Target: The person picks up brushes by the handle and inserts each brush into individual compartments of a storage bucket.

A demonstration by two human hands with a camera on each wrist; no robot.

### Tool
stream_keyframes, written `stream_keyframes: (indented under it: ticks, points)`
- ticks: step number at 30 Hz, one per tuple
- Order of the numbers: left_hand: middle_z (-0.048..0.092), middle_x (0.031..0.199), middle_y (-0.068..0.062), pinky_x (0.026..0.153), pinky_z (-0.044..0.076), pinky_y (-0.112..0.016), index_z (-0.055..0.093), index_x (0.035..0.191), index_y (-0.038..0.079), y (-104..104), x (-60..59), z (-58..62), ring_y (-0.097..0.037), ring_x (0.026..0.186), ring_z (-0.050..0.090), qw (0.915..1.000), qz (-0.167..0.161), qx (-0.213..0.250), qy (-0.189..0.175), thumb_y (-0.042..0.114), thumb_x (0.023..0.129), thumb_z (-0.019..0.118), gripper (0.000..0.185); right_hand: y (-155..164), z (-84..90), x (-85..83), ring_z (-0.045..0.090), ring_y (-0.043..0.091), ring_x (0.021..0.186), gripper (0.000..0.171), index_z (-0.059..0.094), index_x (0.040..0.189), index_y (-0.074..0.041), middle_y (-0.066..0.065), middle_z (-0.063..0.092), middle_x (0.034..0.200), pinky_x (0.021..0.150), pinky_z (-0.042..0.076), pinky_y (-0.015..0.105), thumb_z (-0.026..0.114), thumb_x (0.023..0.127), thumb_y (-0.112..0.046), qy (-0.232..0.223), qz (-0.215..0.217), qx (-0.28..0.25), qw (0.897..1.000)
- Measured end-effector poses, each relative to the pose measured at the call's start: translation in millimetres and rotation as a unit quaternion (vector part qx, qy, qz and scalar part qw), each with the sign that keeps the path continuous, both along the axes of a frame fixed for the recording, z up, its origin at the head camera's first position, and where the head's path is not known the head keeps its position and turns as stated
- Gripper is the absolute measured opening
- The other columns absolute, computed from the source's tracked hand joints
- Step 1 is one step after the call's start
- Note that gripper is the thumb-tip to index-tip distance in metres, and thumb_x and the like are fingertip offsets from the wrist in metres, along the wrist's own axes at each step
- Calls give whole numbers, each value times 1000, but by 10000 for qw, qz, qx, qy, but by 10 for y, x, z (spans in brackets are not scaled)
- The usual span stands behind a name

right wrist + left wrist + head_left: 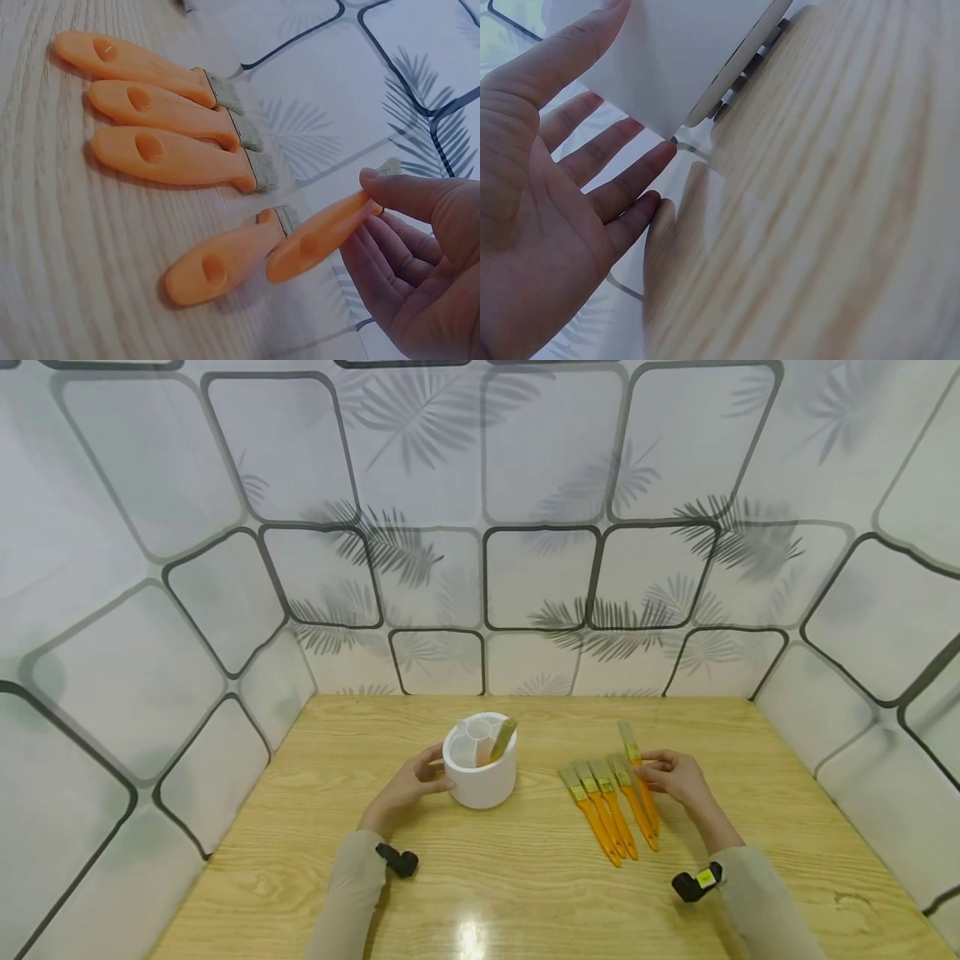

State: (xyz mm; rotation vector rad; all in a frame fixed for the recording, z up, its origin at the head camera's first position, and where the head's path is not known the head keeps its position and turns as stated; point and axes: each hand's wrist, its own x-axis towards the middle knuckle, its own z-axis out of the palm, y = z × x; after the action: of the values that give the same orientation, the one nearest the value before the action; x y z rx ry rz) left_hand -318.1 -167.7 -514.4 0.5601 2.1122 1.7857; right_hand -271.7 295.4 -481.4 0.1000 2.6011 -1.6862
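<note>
A white round divided holder (480, 785) stands on the table with one paintbrush (504, 739) inside, bristles up. My left hand (414, 778) is at the holder's left side, its fingers extended and spread. In the left wrist view, that hand (547, 187) has its thumb and fingertips against or very near the white wall; exact contact is hard to tell. My right hand (673, 774) pinches an orange-handled paintbrush (322, 236) between thumb and fingers near its ferrule, handle end lifted off the table. Several similar paintbrushes (597, 818) lie side by side to its left.
The wooden table (525, 893) reaches back to a patterned curtain (540, 577), which also hangs along the left and right sides. A dark scratch-like mark (855, 900) shows on the tabletop at the right.
</note>
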Motion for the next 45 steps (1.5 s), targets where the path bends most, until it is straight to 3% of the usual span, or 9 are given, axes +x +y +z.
stream_keyframes:
  ticks: [4,15,29,39,45]
  points:
    - [39,144,-3,106,36,-47,36,142,25,1,11,13,-28,130,40,10000,18,-29,8,19,81,72,71,-19,9,-9,63,5,75,56,48,127,8,3,64,91,71,57,28,67,86,-25,66,-15,-44,10000]
    - [39,144,-2,107,33,-50,36,142,25,7,22,25,-28,132,37,9999,119,-104,21,22,81,73,71,-89,27,5,64,8,79,57,49,127,6,17,62,100,76,57,33,66,86,-31,272,-38,-10,9996]
    - [40,144,-3,108,31,-50,37,142,23,10,18,-10,-30,131,38,9998,168,-110,-7,24,78,76,75,-190,82,34,64,10,78,56,51,126,5,19,63,100,77,57,36,67,85,-31,482,-32,-67,9988]
    - [39,144,-4,106,34,-48,36,143,23,10,13,-19,-30,131,38,9998,112,-132,76,26,79,75,75,-240,152,-2,63,6,74,51,52,123,5,10,64,94,77,57,39,67,86,-27,652,-28,-145,9978]
    - [38,145,-3,107,33,-50,35,143,24,12,17,-13,-30,131,38,9998,117,-146,47,26,79,75,75,-254,184,-3,63,7,74,51,51,124,6,11,63,94,77,56,40,67,86,-25,666,1,-199,9976]
